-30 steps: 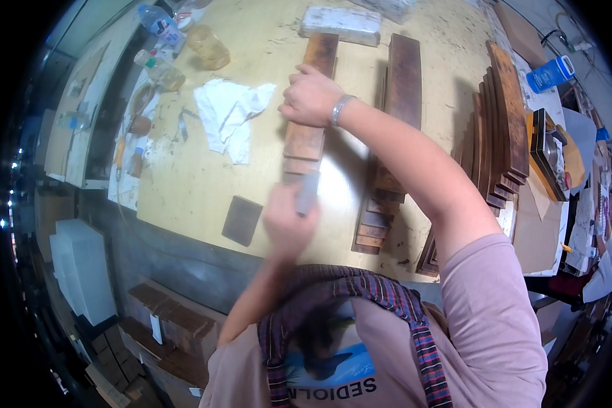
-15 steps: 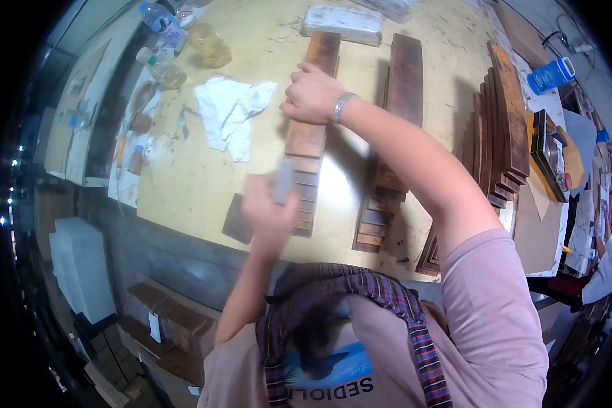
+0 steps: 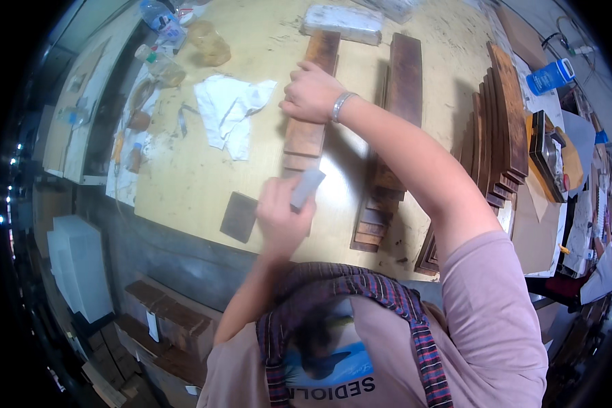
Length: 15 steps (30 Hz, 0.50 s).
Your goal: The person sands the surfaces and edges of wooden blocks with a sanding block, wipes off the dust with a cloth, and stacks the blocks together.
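Observation:
A small light-grey rectangular block is gripped in my left hand, which is closed and held over the near, stepped end of a stack of brown wooden boards. Motion slightly smears that hand. My right hand, with a bracelet at the wrist, is closed over the middle of the same stack, its fingers curled at the left edge. Part of the stack is hidden beneath both hands. A square dark wooden piece lies on the table just left of my left hand.
More stepped board stacks stand to the right, one in the middle and one farther right. A white cloth, plastic bottles and a wrapped white block lie on the yellowish table. A blue container sits far right.
My left hand has moved right with the grey block, from beside the stack's left edge to over it, uncovering more of the dark square piece. My right hand has barely moved.

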{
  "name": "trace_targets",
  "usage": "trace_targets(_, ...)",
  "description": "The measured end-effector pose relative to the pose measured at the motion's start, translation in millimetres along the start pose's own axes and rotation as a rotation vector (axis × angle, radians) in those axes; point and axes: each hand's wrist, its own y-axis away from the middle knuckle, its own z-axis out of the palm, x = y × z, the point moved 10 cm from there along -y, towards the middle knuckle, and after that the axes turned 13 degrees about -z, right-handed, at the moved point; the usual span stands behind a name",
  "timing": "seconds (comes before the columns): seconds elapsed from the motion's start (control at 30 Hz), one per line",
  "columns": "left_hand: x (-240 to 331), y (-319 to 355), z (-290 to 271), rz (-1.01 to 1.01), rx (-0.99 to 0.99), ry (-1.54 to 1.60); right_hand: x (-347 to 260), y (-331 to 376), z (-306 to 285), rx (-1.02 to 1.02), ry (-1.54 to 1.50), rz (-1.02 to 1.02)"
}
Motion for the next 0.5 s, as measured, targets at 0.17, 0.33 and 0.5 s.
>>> trace_targets(0.17,19,14,14,0.071,-0.078,0.053,-1,-1,1,0.02,0.014,0.002)
trace_targets(0.33,-3,-13,-17,-0.08,0.063,-0.035,0,-1,-2,0.035,0.012,0.0)
trace_targets(0.5,5,-3,-2,0.041,-0.009,0.007,0,-1,1,0.024,0.022,-0.001)
